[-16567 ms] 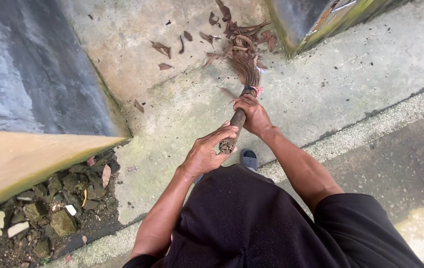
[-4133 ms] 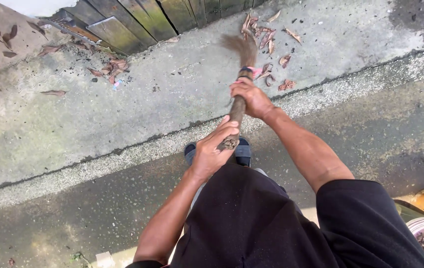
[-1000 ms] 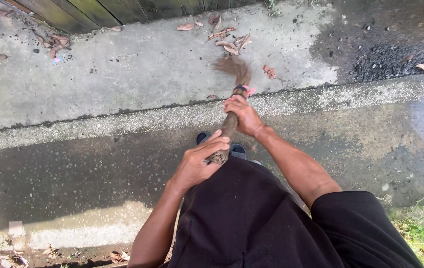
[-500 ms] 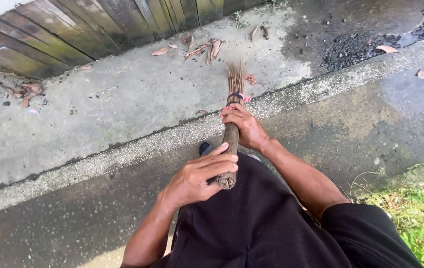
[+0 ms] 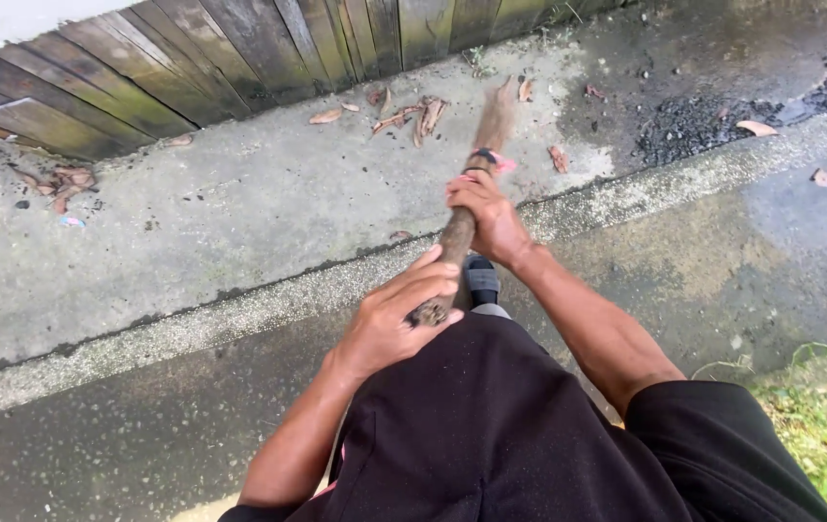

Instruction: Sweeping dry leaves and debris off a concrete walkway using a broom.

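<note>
Stick broom [image 5: 460, 232] gripped in both hands, slanting up toward the wooden fence [image 5: 239, 48]. Left hand [image 5: 394, 319] wrapped shut round the butt end of the handle, farthest from the fence. Right hand [image 5: 487, 215] clenched round the handle higher up, just below the pink binding [image 5: 501, 164]. Bristles [image 5: 497, 114] blurred, over the concrete strip [image 5: 239, 213] at the fence's foot, beside a scatter of dry leaves [image 5: 404, 111]. More leaves [image 5: 56, 182] lying farther left along the fence. Sandalled foot [image 5: 480, 280] under the handle.
</note>
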